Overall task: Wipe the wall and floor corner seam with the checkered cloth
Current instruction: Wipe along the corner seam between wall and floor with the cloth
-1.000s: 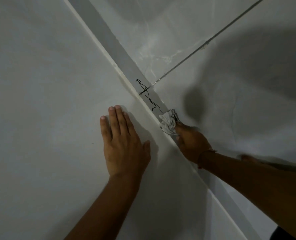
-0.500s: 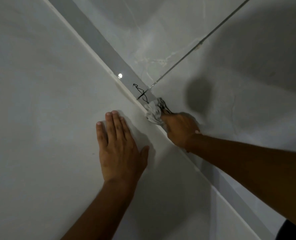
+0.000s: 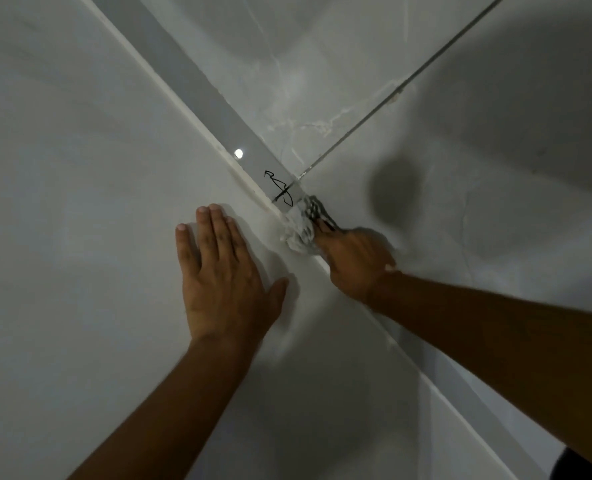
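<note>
My right hand (image 3: 355, 263) grips a bunched white checkered cloth (image 3: 303, 223) and presses it onto the grey strip (image 3: 197, 76) where the wall meets the floor. Just ahead of the cloth, a black scribble (image 3: 280, 188) marks the strip. My left hand (image 3: 223, 275) lies flat on the pale wall (image 3: 80, 202), fingers together and extended, holding nothing. The cloth's underside and my right fingertips are hidden.
Glossy marbled floor tiles (image 3: 478, 220) fill the right side, crossed by a dark grout line (image 3: 391, 95) that meets the strip near the scribble. A small bright light reflection (image 3: 238, 153) sits on the strip. Dark shadows fall across the floor.
My right hand has slid the cloth up along the seam toward the scribble, covering its lower squiggle. My left hand stays flat on the wall.
</note>
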